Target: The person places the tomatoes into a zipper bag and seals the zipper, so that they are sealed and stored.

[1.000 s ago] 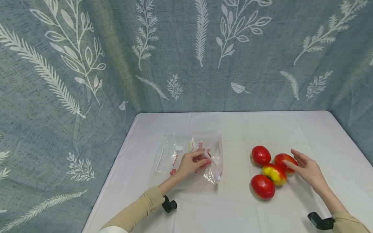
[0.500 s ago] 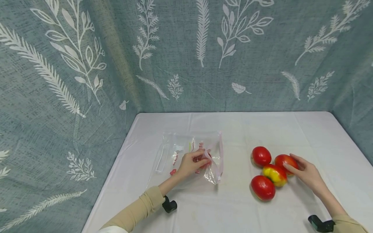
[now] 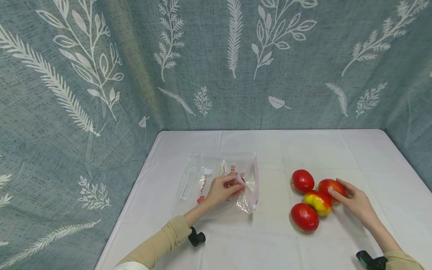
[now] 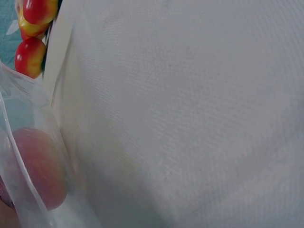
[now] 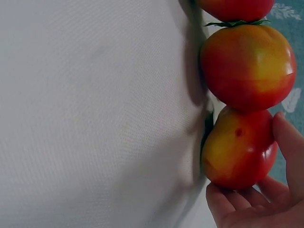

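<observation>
My left hand point(image 3: 219, 190) pinches the opening edge of a clear zip bag point(image 3: 192, 178) lying on the table. Through the plastic, the left wrist view shows a reddish round fruit point(image 4: 40, 168) in the bag. On the right, my right hand point(image 3: 358, 204) has its thumb and fingers around a red tomato point(image 3: 329, 186), which shows red and yellow in the right wrist view. Against it sits a red-and-yellow tomato point(image 3: 318, 203), with green leaves at its end in the right wrist view. Two more red tomatoes point(image 3: 302, 181) flank that one, front and back.
A white cloth covers the table point(image 3: 270, 240), with its far edge against a teal leaf-print curtain point(image 3: 209, 56). The curtain also hangs along the left and right sides. A black wrist device point(image 3: 196, 237) is at my left cuff and another point(image 3: 371, 260) at my right.
My right hand has come down onto the right-hand tomato and its fingers have closed around it. The left hand and the bag have stayed in place.
</observation>
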Motion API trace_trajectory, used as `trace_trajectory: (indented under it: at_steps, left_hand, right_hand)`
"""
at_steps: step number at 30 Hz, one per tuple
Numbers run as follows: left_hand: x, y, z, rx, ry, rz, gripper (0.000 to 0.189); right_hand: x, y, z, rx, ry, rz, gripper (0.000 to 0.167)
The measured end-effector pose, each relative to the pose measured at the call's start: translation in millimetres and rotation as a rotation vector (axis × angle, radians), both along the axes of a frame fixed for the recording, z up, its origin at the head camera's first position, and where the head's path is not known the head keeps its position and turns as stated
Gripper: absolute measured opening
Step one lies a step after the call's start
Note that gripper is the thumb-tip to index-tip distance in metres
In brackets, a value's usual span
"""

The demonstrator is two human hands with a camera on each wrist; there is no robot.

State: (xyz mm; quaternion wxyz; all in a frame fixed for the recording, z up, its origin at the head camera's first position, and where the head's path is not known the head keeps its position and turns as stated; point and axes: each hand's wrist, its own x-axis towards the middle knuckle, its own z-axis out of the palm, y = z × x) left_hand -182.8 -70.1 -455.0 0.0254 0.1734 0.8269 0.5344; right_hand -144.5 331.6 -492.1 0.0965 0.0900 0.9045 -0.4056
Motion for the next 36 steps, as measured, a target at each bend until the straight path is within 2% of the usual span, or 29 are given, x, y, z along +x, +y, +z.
trace_trajectory:
  at_steps: [2,8,10,27,30,36]
  left_hand:
    - [-2.3,0.1,-4.1,0.001,-0.006,0.003,0.025]
    - [-16.2,-1.2,-35.3,0.021,-0.008,0.031,0.027]
    - [-17.7,-2.0,-38.8,0.028,-0.005,0.033,0.027]
    - [-17.1,-2.4,-39.4,0.039,0.026,0.025,0.03]
    - [-17.3,-2.1,-39.7,0.048,0.023,0.027,0.03]
    - [-18.8,-3.5,-40.2,0.028,0.02,0.016,0.027]
  right_hand:
    - [0.4,-0.1,-0.1,0.003,0.001,-0.006,0.083]
    - [3.5,-1.1,0.6,0.004,0.038,-0.027,0.081]
    - [4.6,-1.6,1.4,0.0,0.049,-0.036,0.081]
    - [6.6,0.6,2.7,-0.006,0.119,-0.1,0.077]
    - [2.7,8.0,-7.3,-0.014,0.134,-0.098,0.079]
    - [-14.8,34.1,-45.0,0.033,0.188,-0.139,0.084]
